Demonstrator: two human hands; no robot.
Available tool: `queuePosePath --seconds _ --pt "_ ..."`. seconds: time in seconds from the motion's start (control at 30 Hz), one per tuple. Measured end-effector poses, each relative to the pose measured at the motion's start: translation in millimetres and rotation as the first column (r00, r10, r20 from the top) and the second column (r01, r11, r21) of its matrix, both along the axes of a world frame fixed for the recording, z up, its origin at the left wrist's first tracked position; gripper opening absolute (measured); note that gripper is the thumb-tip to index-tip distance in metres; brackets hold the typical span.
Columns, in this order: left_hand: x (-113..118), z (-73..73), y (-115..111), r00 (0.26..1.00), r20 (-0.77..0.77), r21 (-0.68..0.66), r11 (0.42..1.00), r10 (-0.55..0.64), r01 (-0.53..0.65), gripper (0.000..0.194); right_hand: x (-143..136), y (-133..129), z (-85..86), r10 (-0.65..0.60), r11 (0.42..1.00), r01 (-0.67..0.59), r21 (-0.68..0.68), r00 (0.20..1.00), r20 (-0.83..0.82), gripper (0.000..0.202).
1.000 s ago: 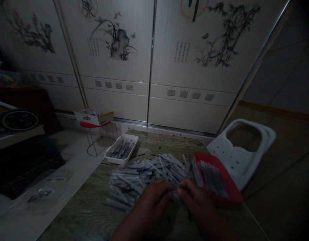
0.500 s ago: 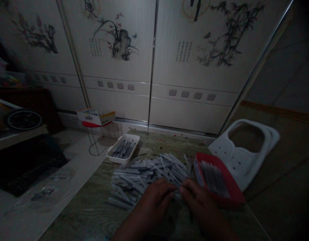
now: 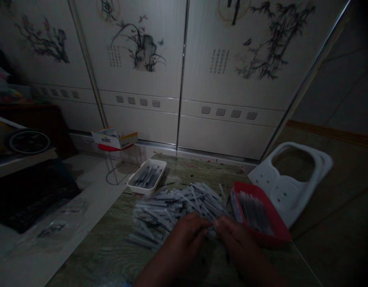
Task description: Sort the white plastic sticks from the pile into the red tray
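Observation:
My left hand [image 3: 188, 231] and my right hand [image 3: 231, 235] meet fingertip to fingertip at the near side of a loose pile of pens [image 3: 169, 207]. Both are closed in a pinch on a slim, pale pen [image 3: 212, 230], most of it covered by the fingers. Light translucent barrels with dark parts make up the pile. To the right of my right hand, a red box [image 3: 281, 221] holds a row of similar pens [image 3: 255, 211]. A white tray [image 3: 130, 186] with more pens [image 3: 148, 176] stands beyond the pile on the left.
Everything lies on a wood-grained table [image 3: 103, 243]. A white plastic chair [image 3: 291, 187] touches its right side. Further back, a printed carton [image 3: 112, 140] sits on a red stool [image 3: 108, 148], before sliding cupboard doors [image 3: 231, 87]. The room is dim.
Both hands stay in nearly the same place, with slight finger movement; my right thumb and fingers have shifted a little. The pile, box and tray look unchanged.

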State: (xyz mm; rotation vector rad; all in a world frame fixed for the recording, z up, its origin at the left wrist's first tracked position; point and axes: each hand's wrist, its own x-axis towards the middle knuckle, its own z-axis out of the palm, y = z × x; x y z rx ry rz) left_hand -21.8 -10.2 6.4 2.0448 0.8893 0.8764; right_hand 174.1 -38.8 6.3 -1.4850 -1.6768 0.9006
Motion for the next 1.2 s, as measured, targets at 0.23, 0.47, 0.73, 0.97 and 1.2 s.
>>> queuePosePath --seconds 0.23,0.47,0.73,0.97,1.2 --pt "-1.6 -3.9 1.0 1.0 0.009 0.01 1.0 0.018 -0.018 0.025 -2.3 -1.8 6.4 0.013 1.0 -0.012 0.026 0.999 -0.034 0.031" --pt "-0.3 -2.6 -0.2 1.0 0.005 0.01 1.0 0.017 -0.017 0.025 -2.9 -0.1 0.1 -0.001 1.0 0.001 -0.007 1.0 0.027 0.039" --pt "-0.5 0.6 0.3 1.0 -0.008 0.013 1.0 0.008 -0.008 0.023 -1.1 -0.7 -2.5 0.019 1.0 -0.02 0.019 0.999 0.035 0.036" --pt "1.0 -2.0 -0.4 1.0 -0.011 0.029 1.0 0.002 -0.001 0.023 -2.3 -0.2 -3.7 0.017 1.0 -0.019 0.02 0.996 0.084 0.039" --pt "0.3 2.5 -1.6 0.991 -0.132 0.064 0.998 0.022 -0.014 0.028 -2.9 -0.2 -2.6 -0.013 0.998 0.006 0.057 0.992 0.129 0.041"
